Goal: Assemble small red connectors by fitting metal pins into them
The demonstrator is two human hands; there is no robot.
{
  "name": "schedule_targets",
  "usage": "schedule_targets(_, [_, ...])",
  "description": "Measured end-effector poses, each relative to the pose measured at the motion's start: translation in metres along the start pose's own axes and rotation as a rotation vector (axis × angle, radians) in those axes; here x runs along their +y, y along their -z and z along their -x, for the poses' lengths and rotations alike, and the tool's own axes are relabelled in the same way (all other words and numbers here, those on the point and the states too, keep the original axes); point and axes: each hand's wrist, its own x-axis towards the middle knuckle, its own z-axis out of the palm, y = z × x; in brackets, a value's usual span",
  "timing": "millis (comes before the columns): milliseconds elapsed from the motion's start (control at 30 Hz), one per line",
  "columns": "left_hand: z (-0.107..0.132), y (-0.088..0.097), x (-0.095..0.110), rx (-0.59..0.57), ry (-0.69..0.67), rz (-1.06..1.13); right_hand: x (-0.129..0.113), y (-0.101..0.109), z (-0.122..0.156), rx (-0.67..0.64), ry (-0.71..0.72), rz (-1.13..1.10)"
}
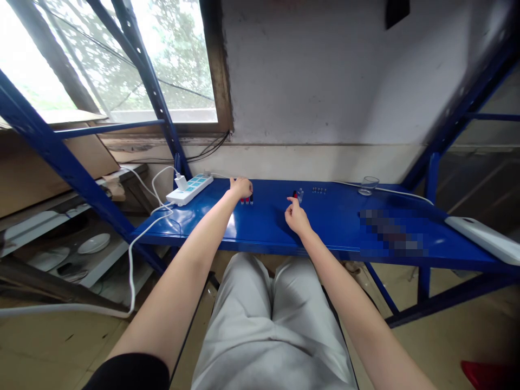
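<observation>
My left hand (242, 187) is over the left-centre of the blue table, its fingers drawn together in a pinch at the top of a small black tube (251, 199). Beside that tube, small red tubes (244, 201) stand in a short row, partly under my hand. My right hand (297, 216) is farther right, index finger stretched out and the other fingers partly bent, with nothing visible in it. Just beyond its fingertips are a small red-and-black piece (295, 194) and a small clear bottle (300, 195). Whether the fingers touch the red-and-black piece, I cannot tell.
Several tiny pieces (319, 190) lie in rows right of the bottle. A clear glass (368, 186) stands at the back right, near a white cable. A white power strip (190, 189) lies at the left. Blue rack posts (142, 65) frame the table (260, 230); a white slab-like object (485, 238) sits far right.
</observation>
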Motion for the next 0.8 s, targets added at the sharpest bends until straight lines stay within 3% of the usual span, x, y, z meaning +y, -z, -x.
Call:
schedule_targets(167, [-0.002,-0.0035,-0.0015,0.04,-0.001,0.031,0.0005,-0.0003,-0.0005,0.004,0.006,-0.001])
schedule_targets(800, [0.005,0.001,0.0047,0.008,0.052,-0.008,0.0016,-0.0003,-0.0009,-0.022,-0.024,-0.017])
